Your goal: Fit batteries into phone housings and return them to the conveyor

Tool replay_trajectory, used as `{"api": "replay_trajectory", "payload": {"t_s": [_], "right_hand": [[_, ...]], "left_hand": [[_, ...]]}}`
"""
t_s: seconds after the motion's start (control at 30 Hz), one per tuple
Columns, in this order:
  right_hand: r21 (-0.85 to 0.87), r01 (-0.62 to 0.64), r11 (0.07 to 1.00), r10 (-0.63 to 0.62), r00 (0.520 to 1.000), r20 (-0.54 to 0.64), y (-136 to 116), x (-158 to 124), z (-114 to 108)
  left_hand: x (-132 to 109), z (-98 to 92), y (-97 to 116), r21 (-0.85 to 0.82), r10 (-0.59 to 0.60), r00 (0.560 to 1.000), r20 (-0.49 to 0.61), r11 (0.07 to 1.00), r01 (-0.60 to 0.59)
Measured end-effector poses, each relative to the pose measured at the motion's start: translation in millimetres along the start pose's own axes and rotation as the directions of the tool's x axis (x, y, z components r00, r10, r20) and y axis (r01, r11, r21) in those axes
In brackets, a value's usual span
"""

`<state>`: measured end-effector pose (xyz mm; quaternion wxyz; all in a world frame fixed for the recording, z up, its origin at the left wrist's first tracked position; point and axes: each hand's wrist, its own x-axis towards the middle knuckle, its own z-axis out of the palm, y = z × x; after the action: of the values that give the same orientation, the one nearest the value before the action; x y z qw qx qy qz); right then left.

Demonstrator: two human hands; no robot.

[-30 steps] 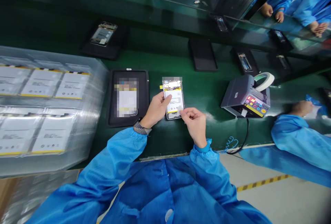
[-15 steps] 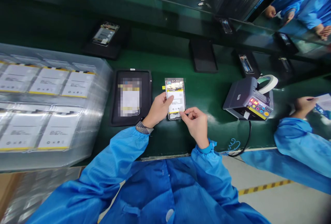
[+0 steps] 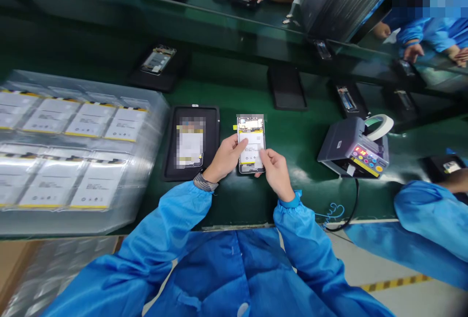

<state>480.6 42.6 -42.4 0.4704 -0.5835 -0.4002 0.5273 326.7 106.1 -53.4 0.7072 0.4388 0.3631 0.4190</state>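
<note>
An opened phone [image 3: 251,167] with a white battery [image 3: 252,144] in its body is held upright between my two hands. My left hand [image 3: 227,157] grips its left edge, thumb lying over the battery. On the opposite edge, near the lower corner, my right hand [image 3: 275,167] holds it with the thumb on the front and fingers behind. A small yellow tab [image 3: 235,127] sticks out at the phone's upper left. To the left, a black tray [image 3: 212,136] bears another opened phone [image 3: 190,148], partly blurred out.
Clear plastic trays [image 3: 146,161] of white batteries stand at left. A tape dispenser [image 3: 353,146] with a white tape roll [image 3: 380,127] stands at right. Black trays, one with an opened phone [image 3: 159,59], lie farther back. A co-worker's sleeve [image 3: 427,209] is at right; other people work across the table.
My right hand has shifted from fingertips at the phone's lower right edge to a fuller grip around that side. The co-worker's hand at right has moved from a sheet to a black tray.
</note>
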Motion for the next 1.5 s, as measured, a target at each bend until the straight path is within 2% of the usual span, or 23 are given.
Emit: {"api": "replay_trajectory", "payload": {"t_s": [0.27, 0.47, 0.53, 0.67, 0.77, 0.93, 1.1, 1.33, 1.5], "right_hand": [[-0.027, 0.023, 0.999, -0.021, 0.995, 0.094, -3, 21, 5], [-0.072, 0.030, 0.997, -0.010, 0.965, 0.263, -6, 42, 10], [-0.047, 0.063, 0.997, -0.048, 0.959, 0.278, -5, 47, 10], [0.058, 0.151, 0.987, -0.158, 0.976, 0.150, -4, 52, 4], [0.072, 0.173, 0.982, -0.177, 0.982, 0.062, -2, 51, 0], [0.100, 0.158, 0.982, -0.159, 0.987, -0.001, 6, 47, 3], [0.086, 0.191, 0.978, -0.194, 0.981, 0.023, 12, 43, 8], [0.002, 0.226, 0.974, -0.226, 0.974, -0.007, 17, 37, 12], [0.069, 0.208, 0.976, -0.207, 0.978, -0.025, 17, 37, 18]], "left_hand": [[4, -8.9, 7, 0.012, 0.034, 0.999, -0.040, 0.999, -0.034], [9, -24.0, 13, 0.061, 0.108, 0.991, -0.079, 0.993, -0.104], [10, -28.1, 15, 0.084, 0.119, 0.990, -0.070, 0.990, -0.113], [7, -29.1, 15, 0.161, 0.041, 0.999, 0.025, 0.986, -0.045], [3, -22.1, 11, 0.256, 0.002, 0.999, 0.052, 0.967, -0.015], [-2, -7.1, 3, 0.401, 0.026, 0.999, -0.043, 0.916, -0.007], [-3, -1.6, 3, 0.456, 0.066, 0.986, -0.155, 0.890, 0.012], [-6, 2.0, 5, 0.522, 0.136, 0.962, -0.238, 0.853, 0.009], [-4, 0.1, -1, 0.552, 0.165, 0.952, -0.259, 0.834, 0.006]]}}
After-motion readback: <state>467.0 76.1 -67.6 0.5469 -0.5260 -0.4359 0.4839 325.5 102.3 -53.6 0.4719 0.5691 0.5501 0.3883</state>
